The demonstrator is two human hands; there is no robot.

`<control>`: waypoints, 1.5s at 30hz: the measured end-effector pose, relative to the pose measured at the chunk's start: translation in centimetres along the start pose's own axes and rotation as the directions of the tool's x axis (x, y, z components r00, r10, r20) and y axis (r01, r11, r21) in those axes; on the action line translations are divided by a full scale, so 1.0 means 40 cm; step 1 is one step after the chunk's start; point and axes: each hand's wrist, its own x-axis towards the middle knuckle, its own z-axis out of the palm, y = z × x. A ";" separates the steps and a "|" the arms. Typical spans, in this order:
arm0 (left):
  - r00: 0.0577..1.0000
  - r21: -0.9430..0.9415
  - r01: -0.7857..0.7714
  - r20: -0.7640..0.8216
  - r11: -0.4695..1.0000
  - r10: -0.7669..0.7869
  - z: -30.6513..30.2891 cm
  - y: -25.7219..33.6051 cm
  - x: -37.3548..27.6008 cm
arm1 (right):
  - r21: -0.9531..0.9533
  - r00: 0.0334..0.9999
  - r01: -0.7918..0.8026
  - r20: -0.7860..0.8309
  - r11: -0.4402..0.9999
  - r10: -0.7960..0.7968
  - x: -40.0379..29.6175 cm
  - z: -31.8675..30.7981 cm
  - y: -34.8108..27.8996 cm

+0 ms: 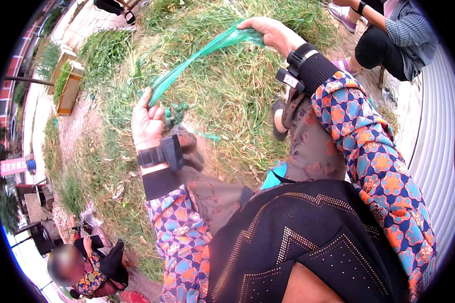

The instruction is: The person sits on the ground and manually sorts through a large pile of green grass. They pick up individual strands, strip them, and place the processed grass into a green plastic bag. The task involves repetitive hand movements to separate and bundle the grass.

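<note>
A thin green plastic strip (pixel 201 53), perhaps a bag or film, is stretched between my two hands above the cut grass. One end is gripped in my left hand (pixel 148 120), thumb up and fingers curled. My right hand (pixel 270 33) pinches the other end farther out, where the plastic bunches and hangs in loose folds. Beneath my left hand lie several crumpled dark green pieces (pixel 176 113), their material unclear. A short green scrap (pixel 208 135) rests on the ground between my feet. Both wrists wear black strapped devices.
Loose cut grass (pixel 220 94) covers the ground before me. A heap of greens (pixel 106 49) and a cardboard box (pixel 70 89) lie at the upper left. One person (pixel 402 41) sits at the upper right, another (pixel 94 265) at the lower left. A corrugated metal shutter (pixel 436 132) stands on the right.
</note>
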 end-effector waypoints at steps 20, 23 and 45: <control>0.990 -0.113 0.138 -0.004 0.984 -0.140 0.006 -0.038 0.026 | -0.020 1.000 -0.005 0.028 1.000 0.005 -0.058 -0.020 -0.085; 0.984 -0.113 0.169 0.070 0.979 -0.162 0.009 -0.060 0.048 | -0.023 0.995 0.094 -0.012 0.995 -0.095 -0.128 -0.090 -0.117; 0.926 0.256 0.362 0.013 0.897 -0.377 0.082 -0.150 0.102 | 0.409 0.346 0.168 -0.877 0.897 0.335 -0.905 -0.733 0.797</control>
